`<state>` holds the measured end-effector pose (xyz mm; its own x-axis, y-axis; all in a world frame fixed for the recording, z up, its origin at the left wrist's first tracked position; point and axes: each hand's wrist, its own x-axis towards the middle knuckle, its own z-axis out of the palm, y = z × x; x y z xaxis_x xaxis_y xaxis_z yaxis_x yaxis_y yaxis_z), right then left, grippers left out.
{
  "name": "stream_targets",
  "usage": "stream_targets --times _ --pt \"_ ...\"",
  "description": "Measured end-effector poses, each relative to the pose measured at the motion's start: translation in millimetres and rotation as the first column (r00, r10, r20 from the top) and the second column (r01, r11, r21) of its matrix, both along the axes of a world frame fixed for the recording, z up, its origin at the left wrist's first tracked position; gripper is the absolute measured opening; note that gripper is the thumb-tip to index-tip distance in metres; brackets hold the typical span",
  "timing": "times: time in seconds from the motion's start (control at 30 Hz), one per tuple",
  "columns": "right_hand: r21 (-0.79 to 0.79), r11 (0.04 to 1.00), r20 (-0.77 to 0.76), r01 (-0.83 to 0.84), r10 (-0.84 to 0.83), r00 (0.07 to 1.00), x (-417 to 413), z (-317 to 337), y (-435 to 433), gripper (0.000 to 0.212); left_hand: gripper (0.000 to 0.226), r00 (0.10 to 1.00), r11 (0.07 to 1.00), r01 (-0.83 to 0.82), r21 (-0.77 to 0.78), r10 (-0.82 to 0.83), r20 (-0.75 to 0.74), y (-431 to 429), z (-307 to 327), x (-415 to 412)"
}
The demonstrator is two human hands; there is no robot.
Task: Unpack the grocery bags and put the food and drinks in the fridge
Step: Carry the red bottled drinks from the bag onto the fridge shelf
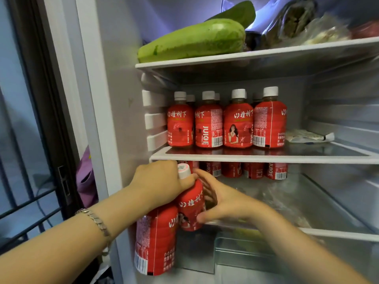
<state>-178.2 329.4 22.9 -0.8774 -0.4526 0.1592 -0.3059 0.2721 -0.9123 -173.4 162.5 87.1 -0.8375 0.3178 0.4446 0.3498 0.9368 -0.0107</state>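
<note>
Left hand (162, 181) grips left bottle (155, 242); right hand (223, 199) clasps right bottle (190, 203).

Red-labelled plastic juice bottle with white cap (191, 203): tilted, cap up-left, at the front left corner of the lower glass shelf (328, 232). Gripped by left hand (162, 181) at the neck and right hand (221, 199) round the body.
Second identical bottle (156, 240): touching it, below-left.
Matching bottles (225, 124): upright row, middle shelf (266, 158), left front edge.
</note>
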Motion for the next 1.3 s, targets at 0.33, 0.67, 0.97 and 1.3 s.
stream_targets --times 0.33,0.67,0.97,1.3 --pt "0.018 0.829 -0.239 0.559 -0.539 0.808 39 1 11 0.058 0.06 0.986 0.987 0.149 0.066 -0.154 0.07 20 -11 7" --pt "0.185 0.526 -0.275 0.83 -0.783 0.558 -52 -5 17 0.094 0.028 0.998 0.999 0.039 -0.001 -0.039 -0.044 22 -18 -8" --pt "0.37 0.589 -0.159 0.718 -0.721 0.674 -83 -2 7 0.059 0.027 0.994 0.969 0.06 0.238 -0.079 0.072 24 -17 1" --pt "0.089 0.995 0.088 0.044 -0.052 0.995 32 -2 11 0.068 0.015 0.919 0.718 -0.056 0.694 -0.235 0.317 48 -19 -12"
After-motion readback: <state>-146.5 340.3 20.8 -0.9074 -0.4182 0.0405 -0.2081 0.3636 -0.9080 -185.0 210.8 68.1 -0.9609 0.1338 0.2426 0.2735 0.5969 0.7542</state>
